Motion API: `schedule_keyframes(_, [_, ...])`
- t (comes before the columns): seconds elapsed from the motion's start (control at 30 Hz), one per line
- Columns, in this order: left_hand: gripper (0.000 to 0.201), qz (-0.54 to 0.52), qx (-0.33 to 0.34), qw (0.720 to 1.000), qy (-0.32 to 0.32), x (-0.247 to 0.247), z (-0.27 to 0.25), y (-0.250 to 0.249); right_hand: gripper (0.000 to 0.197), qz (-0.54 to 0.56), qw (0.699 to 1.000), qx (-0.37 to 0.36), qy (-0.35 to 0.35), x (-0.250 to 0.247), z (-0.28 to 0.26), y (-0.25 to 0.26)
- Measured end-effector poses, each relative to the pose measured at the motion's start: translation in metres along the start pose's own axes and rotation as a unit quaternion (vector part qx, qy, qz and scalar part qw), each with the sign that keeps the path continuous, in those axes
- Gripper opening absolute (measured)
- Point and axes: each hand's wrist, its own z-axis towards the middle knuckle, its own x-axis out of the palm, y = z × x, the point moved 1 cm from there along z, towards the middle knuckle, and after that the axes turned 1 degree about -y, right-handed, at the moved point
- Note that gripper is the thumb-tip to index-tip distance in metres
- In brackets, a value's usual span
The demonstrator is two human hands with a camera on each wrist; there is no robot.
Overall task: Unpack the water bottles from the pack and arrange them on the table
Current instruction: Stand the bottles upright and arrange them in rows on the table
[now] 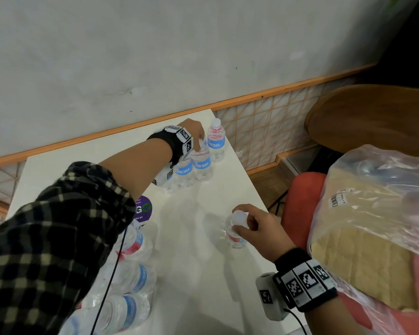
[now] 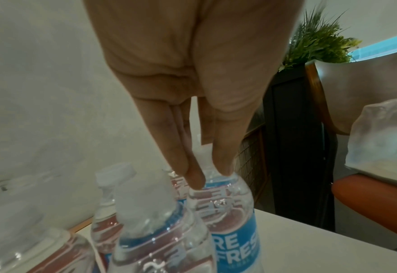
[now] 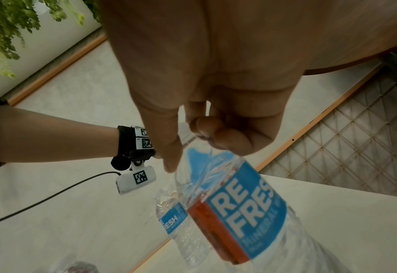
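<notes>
Your right hand (image 1: pixel 259 228) pinches the white cap of a water bottle (image 1: pixel 235 234) between thumb and curled fingers, holding it upright over the near right part of the white table (image 1: pixel 198 274); whether its base touches the tabletop cannot be told. In the right wrist view the same bottle (image 3: pixel 246 212) hangs below your fingers (image 3: pixel 218 133), its blue and red label reading "RE FRESH".

Farther across the table from that bottle, by the far edge, your left hand (image 1: pixel 191 131) reaches down on a row of standing bottles (image 1: pixel 194 165), fingertips closed around the neck of one of them. The left wrist view shows straight fingers (image 2: pixel 193 177) and thumb gripping the top of that bottle (image 2: pixel 230 212), with more capped bottles crowded just beside it. One more bottle (image 1: pixel 215 139) stands at the far end of the row, nearest the table's corner.

On the near left of the table lies the plastic-wrapped pack (image 1: pixel 126 286), bottles inside it on their sides, partly hidden by your plaid sleeve (image 1: pixel 53 250). Right of the table, a clear plastic bag (image 1: pixel 373 226) rests on a red seat (image 1: pixel 302 206).
</notes>
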Motion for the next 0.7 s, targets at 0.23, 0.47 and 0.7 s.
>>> schedule_keyframes(0.23, [0.038,0.015,0.013,1.000,-0.008,-0.001,0.003,0.001,0.026,0.009,1.000,0.002,0.002,-0.001,-0.001,-0.002])
schedule_keyframes(0.47, [0.033,0.006,0.008,1.000,-0.024,0.003,-0.002,0.003,0.029,0.013,1.000,-0.004,0.004,-0.001,0.000,-0.001])
schedule_keyframes(0.7, [0.051,0.050,0.099,0.993,-0.049,-0.015,-0.054,-0.026,0.030,0.002,1.000,-0.008,0.005,-0.001,0.001,-0.001])
